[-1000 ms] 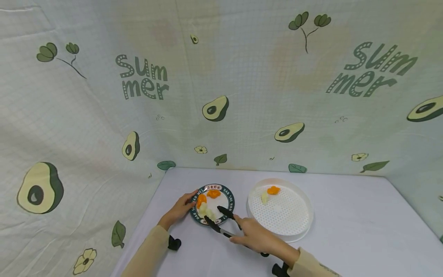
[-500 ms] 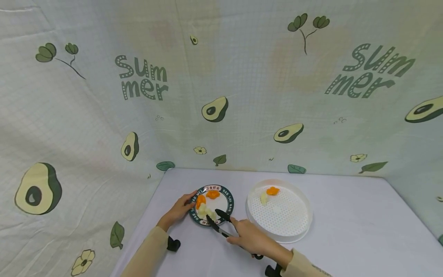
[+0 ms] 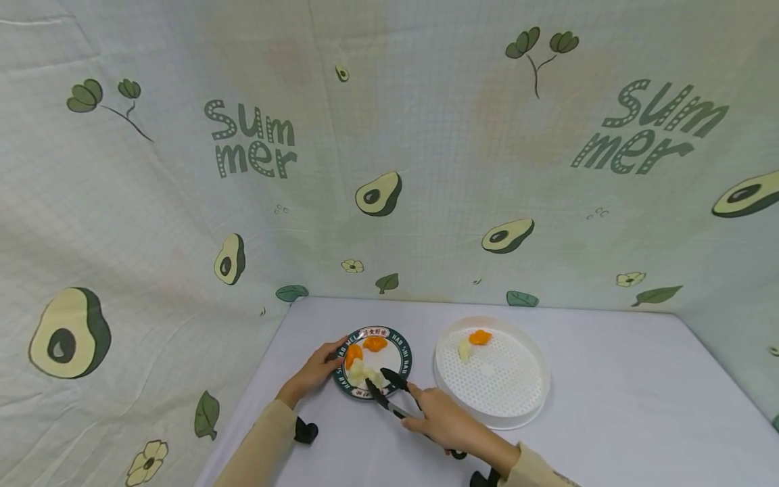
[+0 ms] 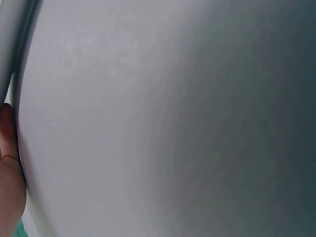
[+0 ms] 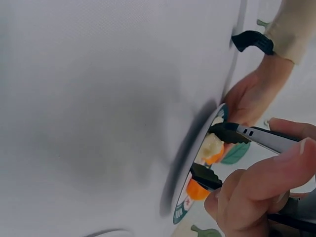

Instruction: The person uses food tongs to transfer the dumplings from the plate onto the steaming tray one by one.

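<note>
My left hand holds the left rim of a small round plate with a dark green lettered border. My right hand grips black-tipped tongs, whose arms stand apart low over the plate. Pale yellowish-white chunks lie near the tips; whether the tips touch them, I cannot tell. Two orange pieces rest along the plate's far and left side. In the right wrist view, the tongs' dark ridged tips reach over the plate beside the pale chunks.
Right of the plate is a round white perforated tray with a raised rim, bearing an orange piece and a pale chunk. A white-covered table lies beneath. Behind it hangs avocado-printed cloth.
The tongs have moved slightly and their tips have come a little closer together over the pale chunks. My left hand has stayed on the plate's rim.
</note>
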Tool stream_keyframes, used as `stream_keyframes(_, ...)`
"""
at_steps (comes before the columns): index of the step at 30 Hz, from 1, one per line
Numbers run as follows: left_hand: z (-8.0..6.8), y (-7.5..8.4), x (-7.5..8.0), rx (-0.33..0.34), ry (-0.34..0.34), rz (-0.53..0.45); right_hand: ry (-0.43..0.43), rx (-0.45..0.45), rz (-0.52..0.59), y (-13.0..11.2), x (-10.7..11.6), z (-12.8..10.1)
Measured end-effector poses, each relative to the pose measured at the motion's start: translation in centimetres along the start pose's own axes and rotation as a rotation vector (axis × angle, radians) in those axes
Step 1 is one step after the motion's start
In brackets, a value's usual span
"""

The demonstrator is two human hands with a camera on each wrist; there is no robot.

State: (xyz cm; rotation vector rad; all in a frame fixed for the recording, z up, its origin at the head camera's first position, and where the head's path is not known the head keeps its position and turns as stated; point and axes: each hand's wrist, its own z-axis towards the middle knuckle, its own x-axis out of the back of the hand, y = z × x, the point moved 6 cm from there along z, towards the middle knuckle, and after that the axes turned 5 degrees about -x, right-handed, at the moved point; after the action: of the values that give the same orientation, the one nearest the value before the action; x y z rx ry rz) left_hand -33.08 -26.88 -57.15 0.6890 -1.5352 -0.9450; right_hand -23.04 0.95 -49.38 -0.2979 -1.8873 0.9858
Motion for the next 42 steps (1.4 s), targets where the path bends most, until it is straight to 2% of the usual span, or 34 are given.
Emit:
stream_keyframes(20,0.0,-0.3,-0.2,0.01,-0.013,-0.011,0.052,0.05,-0.007,-0.5,2.8,-1.6)
stream_keyframes(27,-0.1,0.4,-0.1,-0.002,-0.005,0.001,0.064,0.059,0.0,-0.6,3.5,-2.2)
stream_keyframes(42,-0.1,0.3,-0.1,0.01,0.0,0.022,0.121,0.046,0.003,0.8,5.4,-4.3)
